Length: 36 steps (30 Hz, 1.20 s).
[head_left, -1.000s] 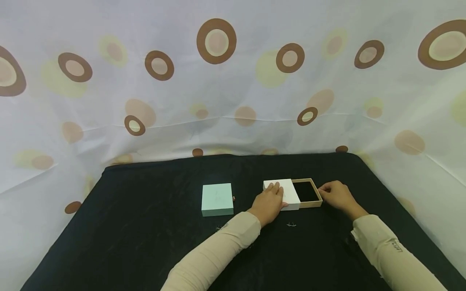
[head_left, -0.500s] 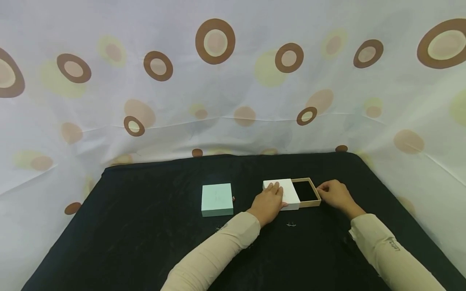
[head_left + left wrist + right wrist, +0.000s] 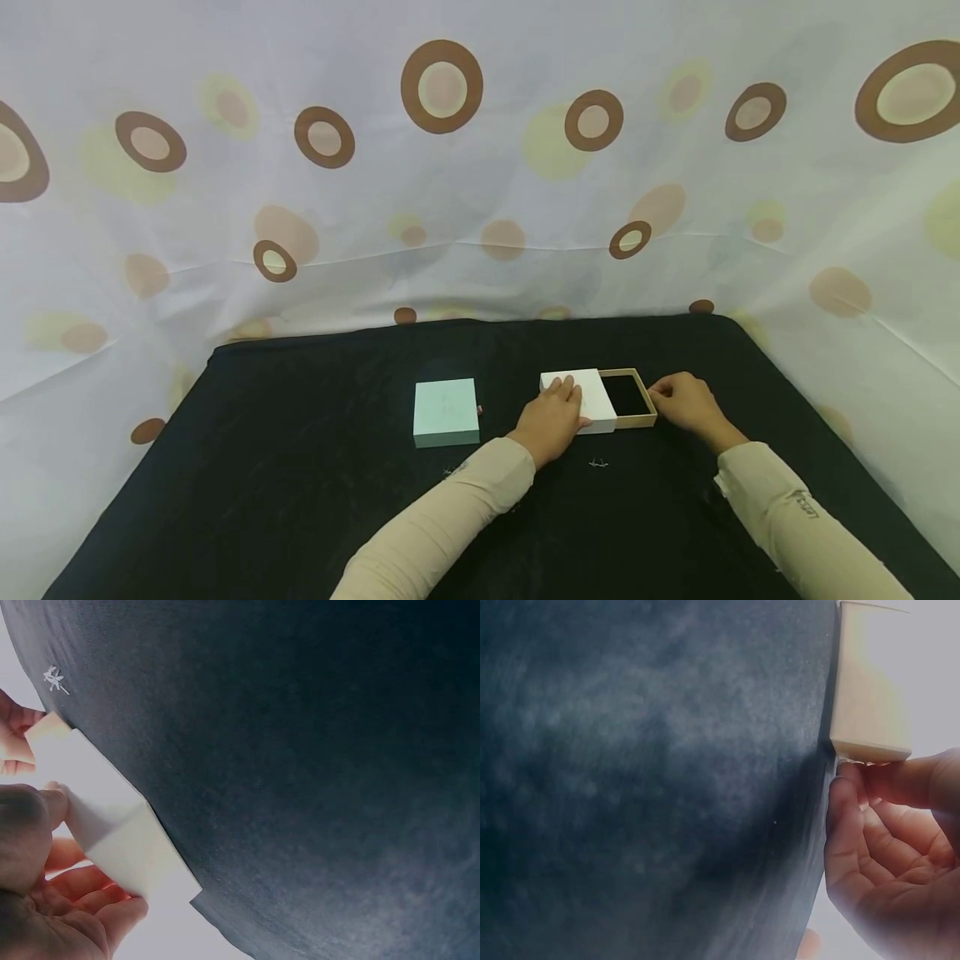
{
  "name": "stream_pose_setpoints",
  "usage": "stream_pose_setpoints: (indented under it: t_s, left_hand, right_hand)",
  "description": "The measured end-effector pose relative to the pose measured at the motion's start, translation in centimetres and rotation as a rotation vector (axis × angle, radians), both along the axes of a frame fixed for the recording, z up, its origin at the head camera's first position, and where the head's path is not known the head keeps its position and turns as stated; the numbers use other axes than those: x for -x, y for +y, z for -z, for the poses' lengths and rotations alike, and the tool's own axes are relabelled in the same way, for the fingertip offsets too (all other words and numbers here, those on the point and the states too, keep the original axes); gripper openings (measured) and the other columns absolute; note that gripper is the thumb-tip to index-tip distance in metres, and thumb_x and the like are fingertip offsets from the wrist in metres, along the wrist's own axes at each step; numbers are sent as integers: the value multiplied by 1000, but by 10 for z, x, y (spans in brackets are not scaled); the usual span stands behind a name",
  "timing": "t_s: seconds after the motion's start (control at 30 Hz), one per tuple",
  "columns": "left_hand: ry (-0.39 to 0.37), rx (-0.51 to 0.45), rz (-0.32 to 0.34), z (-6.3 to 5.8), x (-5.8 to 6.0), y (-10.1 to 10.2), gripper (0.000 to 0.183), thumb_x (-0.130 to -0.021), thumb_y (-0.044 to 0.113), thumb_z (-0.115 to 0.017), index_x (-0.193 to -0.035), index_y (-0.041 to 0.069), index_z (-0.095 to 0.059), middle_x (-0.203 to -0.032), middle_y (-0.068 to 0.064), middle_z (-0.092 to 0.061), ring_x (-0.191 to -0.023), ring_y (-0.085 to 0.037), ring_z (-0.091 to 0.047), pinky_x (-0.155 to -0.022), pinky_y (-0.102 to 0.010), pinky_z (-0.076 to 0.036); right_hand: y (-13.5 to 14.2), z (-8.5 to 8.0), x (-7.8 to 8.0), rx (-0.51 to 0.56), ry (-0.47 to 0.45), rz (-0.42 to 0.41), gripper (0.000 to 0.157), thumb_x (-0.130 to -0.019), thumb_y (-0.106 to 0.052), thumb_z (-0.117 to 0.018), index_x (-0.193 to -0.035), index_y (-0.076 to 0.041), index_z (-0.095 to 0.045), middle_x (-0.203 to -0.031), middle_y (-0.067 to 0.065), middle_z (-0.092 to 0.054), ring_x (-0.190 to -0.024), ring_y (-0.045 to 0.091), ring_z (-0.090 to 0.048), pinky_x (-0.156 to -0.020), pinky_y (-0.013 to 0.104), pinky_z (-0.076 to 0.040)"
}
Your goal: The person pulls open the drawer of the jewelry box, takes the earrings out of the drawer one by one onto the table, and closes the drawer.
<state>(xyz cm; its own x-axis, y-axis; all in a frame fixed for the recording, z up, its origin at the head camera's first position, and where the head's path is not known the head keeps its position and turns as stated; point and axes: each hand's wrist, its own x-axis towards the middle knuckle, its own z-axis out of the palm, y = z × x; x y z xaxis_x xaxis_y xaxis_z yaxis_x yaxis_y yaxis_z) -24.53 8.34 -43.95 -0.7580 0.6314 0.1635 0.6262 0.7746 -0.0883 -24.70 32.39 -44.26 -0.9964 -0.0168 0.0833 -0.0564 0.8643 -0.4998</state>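
A white sliding gift box stands on the black cloth, right of centre; its tan drawer [image 3: 634, 422] with a black lining sticks out to the right of its white sleeve [image 3: 596, 404]. My left hand [image 3: 551, 421] grips the sleeve, fingers over its top and thumb at its near side [image 3: 109, 799]. At the drawer's outer end, my right hand [image 3: 686, 404] has thumb and index tips brought together. Seen from the right wrist, those fingertips [image 3: 847, 776] pinch right at the drawer's end wall [image 3: 871, 682]; whatever lies between them is hidden.
To the left sits a mint-green box [image 3: 446, 412] with a small tab on its right side. Small silvery pieces [image 3: 598, 463] lie on the black cloth [image 3: 300, 483] in front of the white box. A white curtain [image 3: 480, 192] printed with circles hangs behind the table.
The drawer has slid a little to the left into the white sleeve, and my right hand has moved left with it. My left hand keeps its place on the sleeve.
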Motion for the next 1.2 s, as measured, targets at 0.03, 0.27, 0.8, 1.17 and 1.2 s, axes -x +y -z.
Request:
stream_pose_setpoints:
  t_s: [0.03, 0.27, 0.8, 1.17, 1.2]
  left_hand:
    - [1, 2, -1, 0, 0, 0, 54, -99, 45, -45, -138, 8, -50, -143, -8, -48, -132, -20, -46, -102, -28, -44]
    - [-10, 1, -4, 2, 2, 0, 54, -99, 45, -44, -140, 8, -49, -145, -7, -47, -133, -20, -45, -104, -28, -42]
    - [16, -5, 9, 4, 2, -1, 54, -99, 44, -44, -139, 8, -50, -143, -8, -48, -132, -20, -46, -102, -28, -44]
    - [33, -3, 12, 5, 2, 0, 53, -99, 44, -45, -138, 8, -50, -143, -8, -49, -131, -20, -47, -101, -28, -45]
    - [31, -3, 12, 5, 2, 0, 53, -99, 44, -44, -138, 8, -50, -143, -8, -49, -131, -20, -47, -101, -28, -45]
  right_hand:
    - [0, 0, 0, 2, 1, -1, 23, -93, -12, -57, -91, 6, -72, -73, 7, -67, -61, 15, -55, -53, 31, -43]
    - [-2, 1, -1, 22, -15, 19, 22, -93, -11, -56, -91, 4, -72, -73, 7, -68, -61, 15, -56, -52, 30, -44]
    - [-8, 1, 1, 9, -3, 18, 22, -91, -10, -55, -87, 3, -73, -71, 6, -67, -60, 16, -54, -53, 31, -42]
    - [-11, 1, 1, -8, 4, 21, 21, -92, -8, -56, -86, 4, -71, -73, 10, -66, -60, 18, -54, -53, 32, -43]
    - [-12, 2, 1, -10, 2, 20, 21, -92, -8, -56, -86, 4, -71, -73, 10, -66, -60, 18, -54, -52, 32, -43]
